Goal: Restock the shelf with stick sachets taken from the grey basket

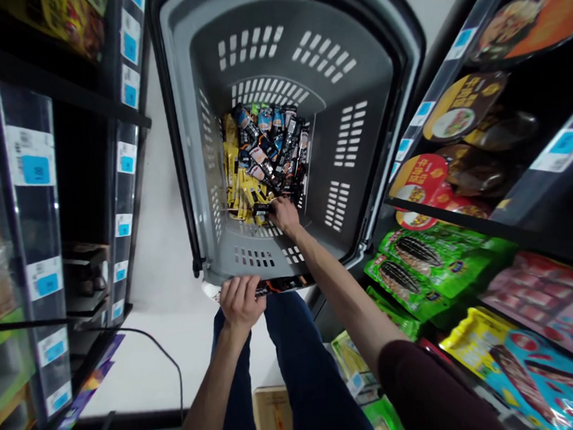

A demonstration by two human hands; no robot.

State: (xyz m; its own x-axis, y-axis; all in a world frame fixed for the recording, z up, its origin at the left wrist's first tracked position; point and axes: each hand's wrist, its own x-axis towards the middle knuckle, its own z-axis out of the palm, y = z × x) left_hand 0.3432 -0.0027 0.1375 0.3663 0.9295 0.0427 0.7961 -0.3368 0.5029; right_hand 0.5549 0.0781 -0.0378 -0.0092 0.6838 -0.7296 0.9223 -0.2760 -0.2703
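At 6 o'clock in the basket (249, 17), the right hand (285, 215) narrows its fingers on a dark packet (262, 209) beside the packet pile (266, 153); at the 6 o'clock rim, the left hand (243, 302) clasps a printed pack (282, 284). Grip packets lightly by their ends.

Price tag (32, 157) on left shelf edge (36, 223): blue box, digits too blurred to confirm. Brown lid (462, 107), red lid (421, 180): large Chinese characters, unclear. Green seed bags (404, 271), basketed snack packets (260, 157): print present, none legible.
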